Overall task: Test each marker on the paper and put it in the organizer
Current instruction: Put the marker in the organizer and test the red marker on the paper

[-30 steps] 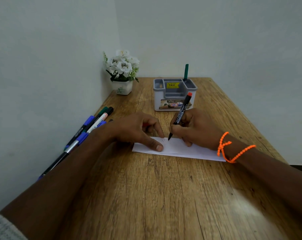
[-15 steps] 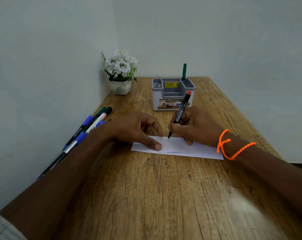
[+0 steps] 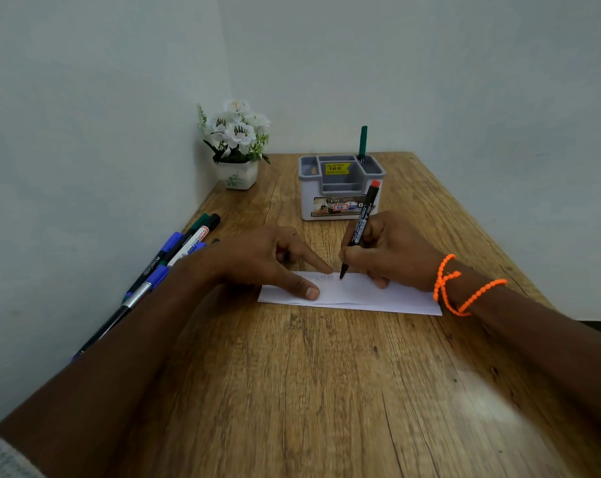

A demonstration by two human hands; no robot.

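A white strip of paper lies across the middle of the wooden desk. My right hand grips a black marker with a red end, its tip touching the paper beside a few faint marks. My left hand rests on the paper's left end, forefinger and thumb pressing it flat; whether it holds a cap is hidden. Behind stands the grey organizer with a green marker upright in its right rear compartment. Several more markers lie along the left wall.
A small white pot of white flowers stands in the back left corner. Walls close off the desk at the left and the rear. The desk's right edge drops off beside my right wrist, which wears an orange bead bracelet.
The marker tip has shifted slightly along the paper, adding small marks. My left forefinger has stretched out further on the sheet. Nothing else moved.
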